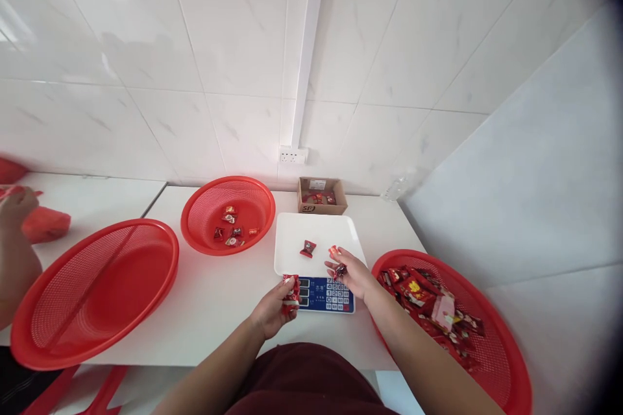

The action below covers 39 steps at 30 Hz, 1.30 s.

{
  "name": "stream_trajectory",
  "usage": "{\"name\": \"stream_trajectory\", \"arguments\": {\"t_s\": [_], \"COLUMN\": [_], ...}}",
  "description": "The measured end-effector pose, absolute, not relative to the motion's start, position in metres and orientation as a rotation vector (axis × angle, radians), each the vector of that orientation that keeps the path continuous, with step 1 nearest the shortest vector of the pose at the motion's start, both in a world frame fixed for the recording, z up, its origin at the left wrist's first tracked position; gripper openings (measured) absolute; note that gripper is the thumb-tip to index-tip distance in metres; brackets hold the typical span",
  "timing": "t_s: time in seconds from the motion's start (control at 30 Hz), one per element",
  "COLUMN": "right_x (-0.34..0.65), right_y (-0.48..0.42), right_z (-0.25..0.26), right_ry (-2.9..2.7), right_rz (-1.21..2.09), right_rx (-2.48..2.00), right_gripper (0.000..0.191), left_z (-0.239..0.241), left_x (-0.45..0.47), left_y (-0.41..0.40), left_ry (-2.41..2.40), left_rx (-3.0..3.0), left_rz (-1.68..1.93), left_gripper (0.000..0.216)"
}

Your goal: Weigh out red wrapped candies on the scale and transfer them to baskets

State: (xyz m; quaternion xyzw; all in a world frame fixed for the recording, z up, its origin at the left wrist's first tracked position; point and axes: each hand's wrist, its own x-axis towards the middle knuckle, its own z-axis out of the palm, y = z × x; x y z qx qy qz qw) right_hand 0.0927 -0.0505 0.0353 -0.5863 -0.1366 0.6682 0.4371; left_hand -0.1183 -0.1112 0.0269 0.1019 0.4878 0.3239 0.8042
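Several red wrapped packets [292,286] are in the person's left hand [272,310], its fingers and thumb closed around them over the near left corner of the scale's tray and panel. The right hand [357,274] is half open above the tray's right side, fingers loosely bent and partly spread, with a dark wrapped piece [340,270] among them and an orange-red piece [333,250] at the fingertips.

Between the hands and slightly farther off, a single dark red packet [307,248] lies on the white tray [292,228] of the scale. On its near side, the blue panel [318,302] carries displays on the left and number keys on the right.

To the right, a red basket [509,350] holds a heap of mostly red packets [416,292]. Just beyond the tray, a small cardboard box [324,209] contains more red wrappers. Far left of the scale, another red basket [192,214] has a few packets at its bottom. A larger red basket [146,292] stands nearer and further left on the white table [209,311]. At the left edge, a co-worker's hand [18,206] is beside red plastic [46,225]. A socket [293,155] is on the tiled wall.
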Motion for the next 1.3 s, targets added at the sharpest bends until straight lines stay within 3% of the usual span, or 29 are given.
{"name": "stream_trajectory", "arguments": {"t_s": [0.1, 0.23, 0.53, 0.8, 1.13, 1.3], "right_x": [0.101, 0.117, 0.116, 0.097, 0.072, 0.073], "right_y": [-0.051, -0.060, -0.057, -0.061, -0.041, -0.027], "right_z": [0.030, 0.017, 0.009, -0.002, -0.018, -0.015], "right_ry": [-0.285, -0.163, -0.263, -1.079, -1.991, -2.268], "right_rz": [1.634, 1.614, 1.513, 1.240, 0.717, 0.618], "right_rx": [-1.486, -1.492, -1.326, -1.861, -1.805, -1.888], "right_gripper": [0.034, 0.017, 0.026, 0.049, 0.050, 0.054], "left_z": [0.025, 0.022, 0.019, 0.024, 0.029, 0.025], "left_x": [-0.119, -0.123, -0.131, -0.146, -0.161, -0.159], "left_y": [-0.116, -0.122, -0.126, -0.130, -0.130, -0.128], "left_ry": [1.077, 1.094, 1.133, 1.153, 1.158, 1.128], "left_rx": [0.200, 0.209, 0.271, 0.294, 0.300, 0.397], "left_rz": [0.673, 0.656, 0.594, 0.579, 0.605, 0.591], "left_gripper": [0.037, 0.037, 0.040, 0.044, 0.053, 0.062]}}
